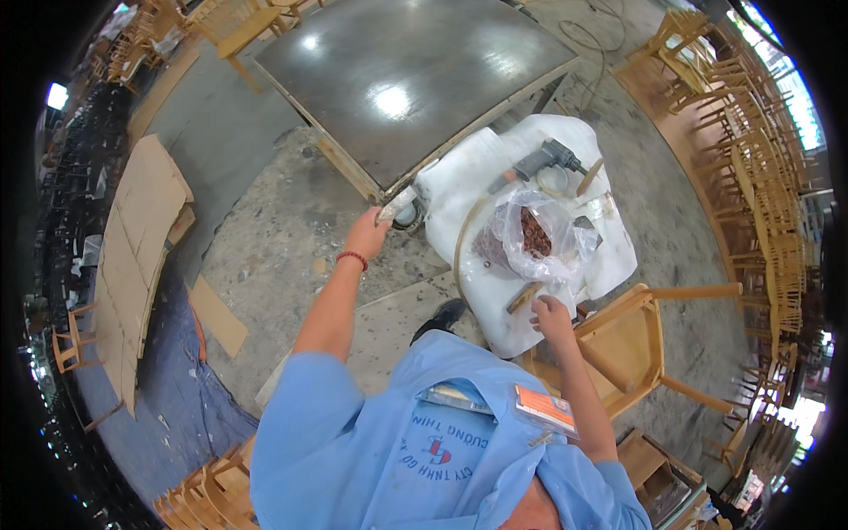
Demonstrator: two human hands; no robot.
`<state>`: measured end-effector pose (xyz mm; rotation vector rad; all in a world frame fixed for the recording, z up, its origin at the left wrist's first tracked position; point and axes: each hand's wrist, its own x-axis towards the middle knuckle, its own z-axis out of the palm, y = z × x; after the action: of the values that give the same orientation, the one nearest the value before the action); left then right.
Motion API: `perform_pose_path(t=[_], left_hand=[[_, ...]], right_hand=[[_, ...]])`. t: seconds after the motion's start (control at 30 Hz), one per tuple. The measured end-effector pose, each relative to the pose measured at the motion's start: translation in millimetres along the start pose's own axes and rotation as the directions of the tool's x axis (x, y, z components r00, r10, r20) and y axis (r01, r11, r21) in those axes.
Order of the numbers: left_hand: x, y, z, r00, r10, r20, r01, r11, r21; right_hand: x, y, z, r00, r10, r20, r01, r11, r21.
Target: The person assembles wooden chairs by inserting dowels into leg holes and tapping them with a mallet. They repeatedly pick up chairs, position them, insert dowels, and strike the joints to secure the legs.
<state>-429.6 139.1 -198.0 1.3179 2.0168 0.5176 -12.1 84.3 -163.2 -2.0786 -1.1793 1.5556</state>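
My left hand point(366, 235) is closed on a pale, worn flat piece point(397, 204) beside the near corner of a dark-topped table point(424, 71). The piece's kind is not clear, and it partly covers a small round container point(407, 215). Over the near edge of a white-covered stand point(609, 265), my right hand point(552, 318) has its fingers curled together; whatever they hold, if anything, is hidden. Close to those fingers lies a small wooden-handled tool point(524, 299). Behind it, a clear plastic bag point(507, 231) of small reddish-brown pieces sits open.
A grey drill point(549, 157) rests at the back of the stand. To the right, a wooden chair point(623, 340) lies tipped over, with rows of chairs point(751, 212) beyond. Cardboard sheets point(141, 265) stand on the left. A hose point(596, 31) coils on the floor at the back.
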Motion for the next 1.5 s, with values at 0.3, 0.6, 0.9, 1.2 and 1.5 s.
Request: perform_pose_path(t=[0.3, 0.6, 0.9, 1.2, 1.5], left_hand=[[-2, 30, 16, 0.899, 0.109, -0.425, 0.009, 0.964, 0.267], [-21, 242, 101, 0.385, 0.795, 0.470, -0.869, 0.483, -0.105], [-9, 226, 150, 0.479, 0.529, 0.701, -0.857, 0.111, 0.503], [5, 218, 131, 0.137, 0.604, 0.785, -0.985, 0.170, 0.041], [46, 245, 129, 0.028, 0.806, 0.592, -0.889, 0.291, -0.353]], right_hand=[[54, 21, 37, 0.926, -0.189, -0.326, 0.076, 0.941, -0.331], [35, 25, -13, 0.971, 0.239, 0.019, -0.216, 0.836, 0.504], [-122, 59, -18, 0.978, 0.077, -0.196, 0.028, 0.875, 0.484], [-173, 84, 21, 0.944, 0.067, -0.323, 0.079, 0.906, 0.416], [-190, 55, -5, 0.956, -0.003, -0.293, 0.170, 0.819, 0.547]])
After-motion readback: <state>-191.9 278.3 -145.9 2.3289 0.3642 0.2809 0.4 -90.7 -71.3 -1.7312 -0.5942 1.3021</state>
